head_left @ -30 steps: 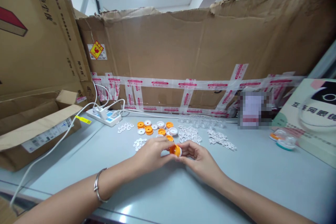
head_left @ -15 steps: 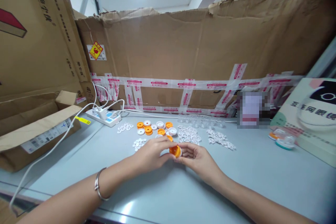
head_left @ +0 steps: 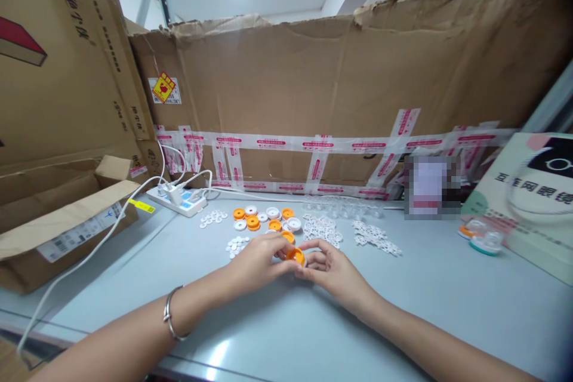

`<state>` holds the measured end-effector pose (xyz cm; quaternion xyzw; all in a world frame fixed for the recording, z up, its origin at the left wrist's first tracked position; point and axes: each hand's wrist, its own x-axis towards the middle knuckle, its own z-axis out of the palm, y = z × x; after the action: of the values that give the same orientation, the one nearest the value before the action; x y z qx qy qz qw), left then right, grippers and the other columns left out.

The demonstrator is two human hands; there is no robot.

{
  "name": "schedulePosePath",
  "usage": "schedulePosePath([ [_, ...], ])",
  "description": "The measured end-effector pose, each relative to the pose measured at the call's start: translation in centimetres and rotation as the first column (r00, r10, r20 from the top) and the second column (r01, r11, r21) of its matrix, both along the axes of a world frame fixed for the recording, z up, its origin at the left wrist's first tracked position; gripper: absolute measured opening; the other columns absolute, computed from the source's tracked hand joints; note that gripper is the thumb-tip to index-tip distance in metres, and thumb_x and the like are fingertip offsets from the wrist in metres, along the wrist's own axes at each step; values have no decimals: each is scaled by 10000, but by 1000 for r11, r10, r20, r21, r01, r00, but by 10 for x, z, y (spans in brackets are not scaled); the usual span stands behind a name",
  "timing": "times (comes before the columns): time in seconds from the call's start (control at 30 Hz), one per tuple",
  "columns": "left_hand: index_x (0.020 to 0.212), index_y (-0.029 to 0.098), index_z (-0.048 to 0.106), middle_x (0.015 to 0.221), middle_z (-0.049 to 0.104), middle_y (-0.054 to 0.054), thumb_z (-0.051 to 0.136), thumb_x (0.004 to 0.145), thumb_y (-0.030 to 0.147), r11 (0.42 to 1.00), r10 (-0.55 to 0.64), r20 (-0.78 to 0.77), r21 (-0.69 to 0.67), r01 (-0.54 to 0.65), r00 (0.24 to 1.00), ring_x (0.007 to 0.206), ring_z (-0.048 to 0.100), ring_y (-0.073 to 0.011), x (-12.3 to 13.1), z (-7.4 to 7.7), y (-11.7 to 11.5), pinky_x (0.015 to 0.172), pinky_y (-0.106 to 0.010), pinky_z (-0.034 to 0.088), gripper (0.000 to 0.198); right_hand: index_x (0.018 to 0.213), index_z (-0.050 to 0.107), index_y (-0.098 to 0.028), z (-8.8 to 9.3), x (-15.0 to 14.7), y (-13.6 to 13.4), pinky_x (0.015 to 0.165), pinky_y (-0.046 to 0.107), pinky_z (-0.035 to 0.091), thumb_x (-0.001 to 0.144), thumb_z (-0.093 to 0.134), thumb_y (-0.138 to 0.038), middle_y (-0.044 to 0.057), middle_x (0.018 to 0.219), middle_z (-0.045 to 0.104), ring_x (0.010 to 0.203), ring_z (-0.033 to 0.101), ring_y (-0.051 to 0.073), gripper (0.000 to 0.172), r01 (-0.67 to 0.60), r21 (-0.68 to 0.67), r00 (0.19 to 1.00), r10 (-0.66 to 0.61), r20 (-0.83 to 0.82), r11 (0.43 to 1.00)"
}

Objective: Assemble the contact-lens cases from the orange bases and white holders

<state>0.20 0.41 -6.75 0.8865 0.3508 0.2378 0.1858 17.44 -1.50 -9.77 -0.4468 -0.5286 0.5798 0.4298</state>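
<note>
Both hands meet over the grey table, pinching a small round orange cap between them. My left hand, with a metal bangle on its wrist, closes its fingers on the cap's left side. On the cap's right side, my right hand curls its thumb and fingers around it. Just behind the hands lie several orange and white caps, and small white discs lie to the left of them.
White flat pieces and clear parts lie behind the hands. A white power strip with cables sits at the back left by an open cardboard box. A cardboard wall closes the back. A printed box stands right.
The orange cap has tilted flatter and sits slightly lower between the fingers. The right hand's fingers have opened a little around it. The hands have hardly shifted.
</note>
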Motion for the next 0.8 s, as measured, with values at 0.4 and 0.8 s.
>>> schedulePosePath([
  [0.4,869,132,623,771,642,-30,603,695,200,981,-59,39,-185,65,997,688,583,-127,-2,-4,1,640,-208,445,188,787,524,-185,-3,7,3,599,258,443,517,750,-258,-45,608,636,576,606,128,360,-119,-31,985,122,125,992],
  [0.8,800,154,610,724,590,-26,562,702,187,996,-74,-202,31,82,977,663,520,-141,1,-1,-5,602,-226,382,114,722,649,-191,32,111,49,554,265,398,644,585,-251,13,609,599,578,541,162,118,-157,336,543,-203,815,929],
])
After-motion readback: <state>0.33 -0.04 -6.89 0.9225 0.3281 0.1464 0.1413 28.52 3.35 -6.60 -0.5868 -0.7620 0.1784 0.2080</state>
